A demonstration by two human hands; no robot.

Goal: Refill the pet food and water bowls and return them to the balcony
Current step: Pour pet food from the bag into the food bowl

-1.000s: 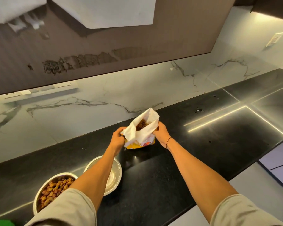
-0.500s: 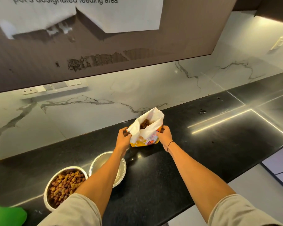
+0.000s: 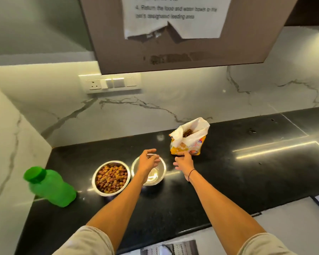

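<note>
My left hand (image 3: 149,160) hovered at the centre of the frame over the second steel bowl (image 3: 149,171), fingers loosely curled and holding nothing. My right hand (image 3: 184,161) sat just to its right, fingers spread and empty, fingertips near or perhaps touching the base of the open pet food bag (image 3: 189,139); blur hid which. The bag stood upright on the black counter (image 3: 247,172), right of centre. Left of centre, the food bowl (image 3: 111,178) was full of kibble, touching or nearly touching the second bowl, which looked empty or held only a little water. A green bottle (image 3: 49,186) stood at the lower left. I judged the risks to be a careless knock tipping the open bag and spilling kibble, or the brimming food bowl shedding pieces once carried.
</note>
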